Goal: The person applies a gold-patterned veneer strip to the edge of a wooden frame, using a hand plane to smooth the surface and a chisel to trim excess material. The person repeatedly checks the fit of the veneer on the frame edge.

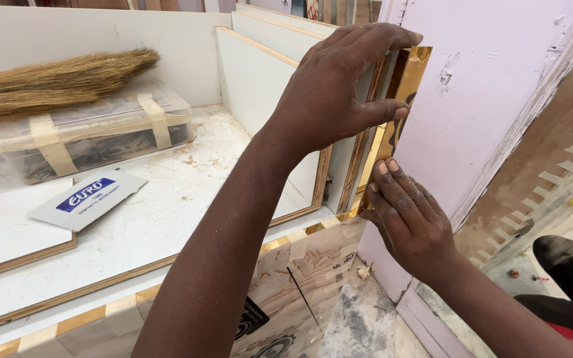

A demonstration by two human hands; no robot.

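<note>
- The gold strip is pinched near its top by the fingers of the left hand, thumb on one side and the other fingers curled over the board edge.
- Lower down, the strip is pressed flat by the fingers of the right hand; these fingers are laid straight and close together, not wrapped around anything.
- The strip is stood upright along the edge of a white board, close beside the pale purple wall.
- The work looks partly done: the top and middle of the strip seem to be seated, but the bottom part is hidden behind the hand, so it cannot be told if it is stuck down.
- The strip is shiny, thin and smooth like a mirror.
- On the white table, some wood dust is seen, with a small packet, a taped plastic box and a straw broom.
</note>
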